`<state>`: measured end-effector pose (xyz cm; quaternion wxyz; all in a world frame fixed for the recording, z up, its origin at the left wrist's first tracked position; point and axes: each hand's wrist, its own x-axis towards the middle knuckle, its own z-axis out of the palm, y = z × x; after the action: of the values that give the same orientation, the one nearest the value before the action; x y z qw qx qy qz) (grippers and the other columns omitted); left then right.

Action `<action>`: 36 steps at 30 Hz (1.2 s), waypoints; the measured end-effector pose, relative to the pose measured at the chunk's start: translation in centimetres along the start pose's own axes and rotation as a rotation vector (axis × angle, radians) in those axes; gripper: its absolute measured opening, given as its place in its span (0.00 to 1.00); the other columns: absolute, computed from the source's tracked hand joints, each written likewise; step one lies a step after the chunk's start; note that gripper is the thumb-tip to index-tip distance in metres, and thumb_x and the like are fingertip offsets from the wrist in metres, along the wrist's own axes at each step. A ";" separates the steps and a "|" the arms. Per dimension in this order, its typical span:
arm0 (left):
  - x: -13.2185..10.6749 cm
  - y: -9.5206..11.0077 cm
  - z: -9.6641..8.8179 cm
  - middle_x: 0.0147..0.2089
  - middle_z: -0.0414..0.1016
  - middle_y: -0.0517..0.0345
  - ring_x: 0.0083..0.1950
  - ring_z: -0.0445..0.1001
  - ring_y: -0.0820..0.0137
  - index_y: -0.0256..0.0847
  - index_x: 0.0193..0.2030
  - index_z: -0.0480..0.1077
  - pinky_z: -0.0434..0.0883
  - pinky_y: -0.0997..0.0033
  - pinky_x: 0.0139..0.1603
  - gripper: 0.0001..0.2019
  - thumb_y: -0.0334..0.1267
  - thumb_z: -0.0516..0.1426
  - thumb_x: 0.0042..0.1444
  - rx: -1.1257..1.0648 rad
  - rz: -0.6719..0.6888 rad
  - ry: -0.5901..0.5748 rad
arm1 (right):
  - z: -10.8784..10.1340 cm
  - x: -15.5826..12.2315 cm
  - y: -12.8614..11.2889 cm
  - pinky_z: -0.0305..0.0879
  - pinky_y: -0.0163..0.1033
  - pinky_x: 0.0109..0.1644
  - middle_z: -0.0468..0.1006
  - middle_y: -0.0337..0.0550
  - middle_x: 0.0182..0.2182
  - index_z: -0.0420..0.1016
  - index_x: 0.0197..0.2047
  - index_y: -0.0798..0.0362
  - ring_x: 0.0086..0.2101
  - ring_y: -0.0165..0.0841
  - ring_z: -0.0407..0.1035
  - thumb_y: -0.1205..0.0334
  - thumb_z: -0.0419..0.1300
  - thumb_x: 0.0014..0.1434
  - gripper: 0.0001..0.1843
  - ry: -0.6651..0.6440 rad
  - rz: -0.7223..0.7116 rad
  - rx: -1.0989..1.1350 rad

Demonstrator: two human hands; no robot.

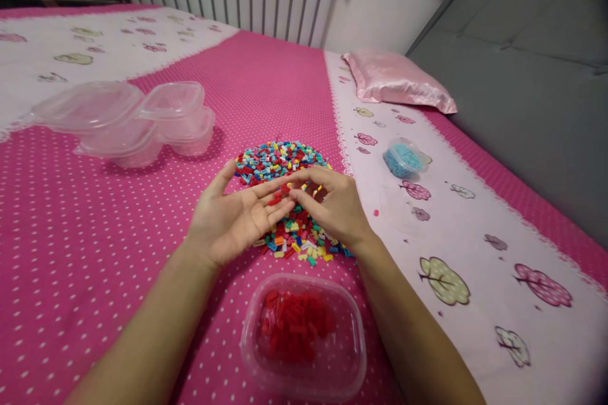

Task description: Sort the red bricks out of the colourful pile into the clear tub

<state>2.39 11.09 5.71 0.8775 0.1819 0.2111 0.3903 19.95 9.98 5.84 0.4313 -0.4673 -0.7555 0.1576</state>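
My left hand (pixel 236 218) is turned palm up with its fingers stretched out, and a few small red toy bricks (pixel 275 200) rest on the fingers. Over those fingertips my right hand (pixel 331 202) pinches thumb to fingers at a red brick (pixel 285 189). Beneath both hands spreads a heap of small mixed-colour bricks (pixel 280 161), partly hidden by them. Closer to me stands a clear plastic tub (pixel 344 364) with a pile of red bricks (pixel 297 326) in it.
Stacked clear containers (pixel 175 104) stand at the left on the dotted pink bedspread (pixel 280 85). To the right is a small tub of light-blue bricks (pixel 405 159), with a single pink brick (pixel 376 212) lying nearer. A pink pillow (pixel 396 79) lies by the grey headboard (pixel 517 69).
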 end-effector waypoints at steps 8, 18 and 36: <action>-0.1 0.1 0.1 0.51 0.72 0.29 0.54 0.74 0.54 0.16 0.62 0.58 0.71 0.61 0.57 0.39 0.56 0.45 0.61 -0.009 0.032 0.041 | -0.3 0.0 0.6 0.66 0.34 0.34 0.80 0.40 0.33 0.78 0.42 0.52 0.27 0.27 0.70 0.68 0.58 0.55 0.12 0.097 0.108 0.000; -0.2 0.7 -0.1 0.46 0.75 0.34 0.51 0.76 0.56 0.18 0.62 0.59 0.76 0.64 0.49 0.35 0.53 0.43 0.62 -0.084 0.373 0.246 | -0.6 -0.2 0.8 0.61 0.33 0.33 0.79 0.37 0.28 0.80 0.35 0.53 0.23 0.24 0.65 0.69 0.64 0.50 0.08 -0.298 0.242 -0.079; -0.2 0.7 -0.2 0.49 0.74 0.33 0.54 0.74 0.55 0.20 0.62 0.60 0.77 0.63 0.48 0.34 0.52 0.45 0.61 -0.111 0.355 0.252 | 0.2 -0.4 1.4 0.59 0.33 0.31 0.80 0.37 0.29 0.81 0.38 0.50 0.25 0.26 0.67 0.67 0.63 0.52 0.10 -0.366 0.208 -0.177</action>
<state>1.76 11.39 5.92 0.7704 0.1172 0.2619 0.5694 20.69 10.45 4.63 0.2259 -0.5422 -0.7798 0.2167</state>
